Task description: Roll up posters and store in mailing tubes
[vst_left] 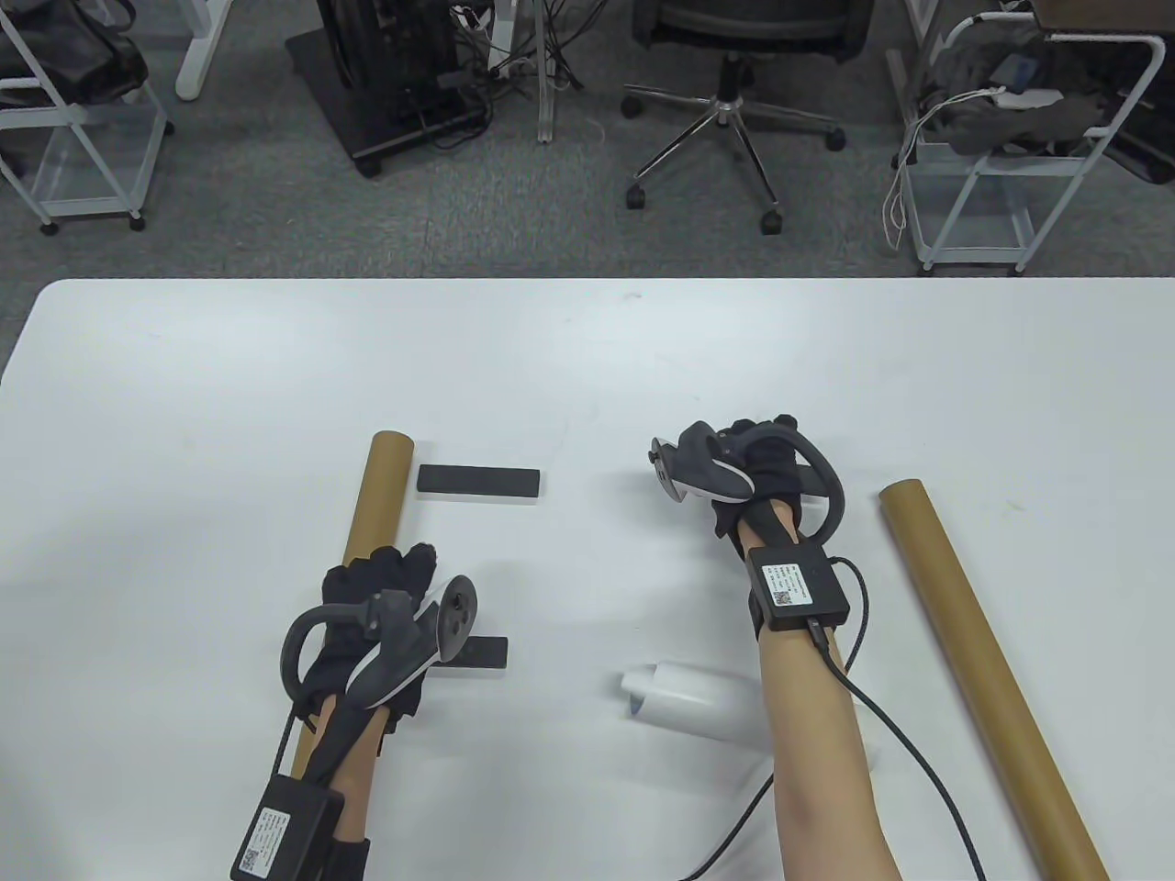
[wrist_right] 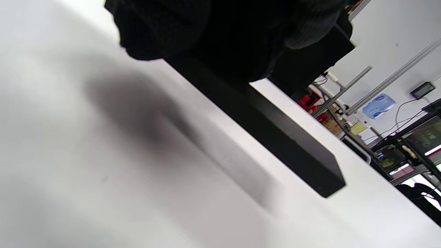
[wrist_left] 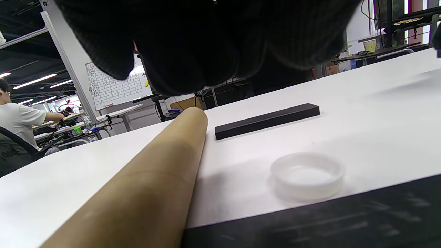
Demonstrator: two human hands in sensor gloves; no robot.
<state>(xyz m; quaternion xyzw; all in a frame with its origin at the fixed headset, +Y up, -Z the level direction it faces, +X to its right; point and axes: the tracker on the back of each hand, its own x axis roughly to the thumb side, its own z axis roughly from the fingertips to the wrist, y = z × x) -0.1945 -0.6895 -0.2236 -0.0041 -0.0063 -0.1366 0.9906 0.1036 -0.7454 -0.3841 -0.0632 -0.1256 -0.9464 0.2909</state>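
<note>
A brown mailing tube [vst_left: 372, 523] lies on the left of the white table [vst_left: 587, 367], and a second tube [vst_left: 987, 670] lies at the right. A rolled white poster [vst_left: 684, 702] lies near the front, partly under my right forearm. My left hand [vst_left: 404, 564] hovers over the left tube [wrist_left: 155, 172] with curled fingers [wrist_left: 193, 69] and nothing in them. A translucent tube cap [wrist_left: 306, 175] lies beside that tube. My right hand [vst_left: 762, 450] grips a black bar [wrist_right: 293, 144] at one end, slightly off the table.
A black bar [vst_left: 477, 482] lies right of the left tube's far end, also in the left wrist view [wrist_left: 267, 120]. Another black bar [vst_left: 482, 652] lies beside my left hand. Beyond the table's far edge are an office chair [vst_left: 734, 110] and carts.
</note>
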